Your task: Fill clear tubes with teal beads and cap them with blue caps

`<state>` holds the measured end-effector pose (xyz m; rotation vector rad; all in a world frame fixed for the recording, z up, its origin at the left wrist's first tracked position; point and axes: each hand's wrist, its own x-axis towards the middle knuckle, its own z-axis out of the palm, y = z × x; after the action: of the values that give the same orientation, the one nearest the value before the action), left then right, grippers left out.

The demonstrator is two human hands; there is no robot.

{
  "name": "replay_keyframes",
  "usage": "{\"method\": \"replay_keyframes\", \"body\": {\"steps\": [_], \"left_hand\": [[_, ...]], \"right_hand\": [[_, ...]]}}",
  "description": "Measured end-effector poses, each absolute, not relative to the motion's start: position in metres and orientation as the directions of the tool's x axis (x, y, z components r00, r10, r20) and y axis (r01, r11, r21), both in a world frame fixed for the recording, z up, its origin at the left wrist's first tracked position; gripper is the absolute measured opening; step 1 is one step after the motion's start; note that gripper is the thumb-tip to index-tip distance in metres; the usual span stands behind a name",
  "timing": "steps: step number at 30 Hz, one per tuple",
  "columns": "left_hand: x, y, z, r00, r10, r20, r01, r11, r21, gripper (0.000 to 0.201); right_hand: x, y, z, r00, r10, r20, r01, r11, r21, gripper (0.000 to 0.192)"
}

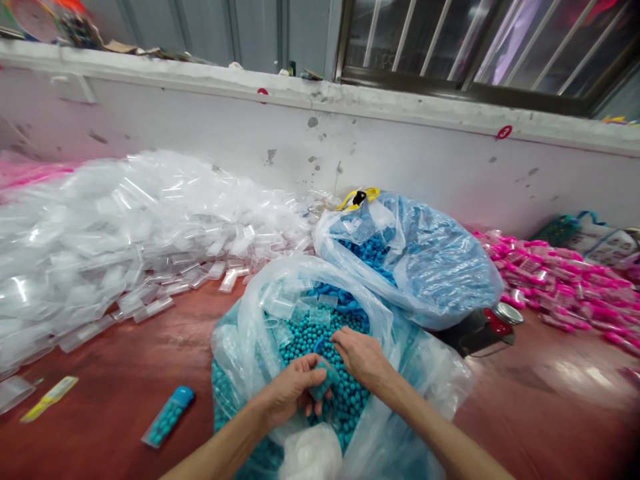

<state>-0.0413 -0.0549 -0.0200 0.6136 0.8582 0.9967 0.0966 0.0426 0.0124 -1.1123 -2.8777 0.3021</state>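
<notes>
Bare red counter (pixel 100 373) near left. Left hand (pixel 290 393) curled round small tube (pixel 324 381), prob. part-filled; right hand (pixel 363 357) pinching teal beads (pixel 345 400) in bag (pixel 240 347).

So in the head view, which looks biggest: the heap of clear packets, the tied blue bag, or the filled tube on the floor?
1. Heap of clear packets.
2. Tied blue bag.
3. Filled tube, smallest though nearest the camera.

Packing wkshp: bulk bead bags (pixel 425 267), pouch heap (pixel 125 233)
</notes>
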Motion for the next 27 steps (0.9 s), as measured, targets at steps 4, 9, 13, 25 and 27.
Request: {"method": "replay_keyframes", "body": {"steps": [4,9,13,25,27], "left_hand": [[-0.046,-0.055,-0.022,0.265,0.931,-0.253,-0.571,0.363,0.737,0.034],[-0.051,-0.057,-0.022,0.227,0.949,-0.22,-0.59,0.314,0.744,0.032],[-0.053,-0.056,-0.026,0.144,0.943,-0.301,-0.574,0.327,0.751,0.027],[-0.041,-0.05,-0.023,0.043,0.902,-0.43,-0.423,0.407,0.81,0.039],[-0.04,-0.05,-0.024,0.027,0.917,-0.399,-0.424,0.372,0.826,0.043]], "right_hand": [[0.074,0.045,0.016,-0.803,0.589,-0.09,0.592,0.771,-0.236,0.025],[0.071,0.049,0.003,-0.816,0.538,-0.21,0.573,0.8,-0.178,0.031],[0.095,0.057,0.002,-0.737,0.652,-0.177,0.675,0.726,-0.133,0.03],[0.103,0.05,-0.005,-0.689,0.722,-0.071,0.679,0.607,-0.413,0.013],[0.104,0.047,0.001,-0.713,0.697,-0.083,0.572,0.508,-0.644,0.012]]}}
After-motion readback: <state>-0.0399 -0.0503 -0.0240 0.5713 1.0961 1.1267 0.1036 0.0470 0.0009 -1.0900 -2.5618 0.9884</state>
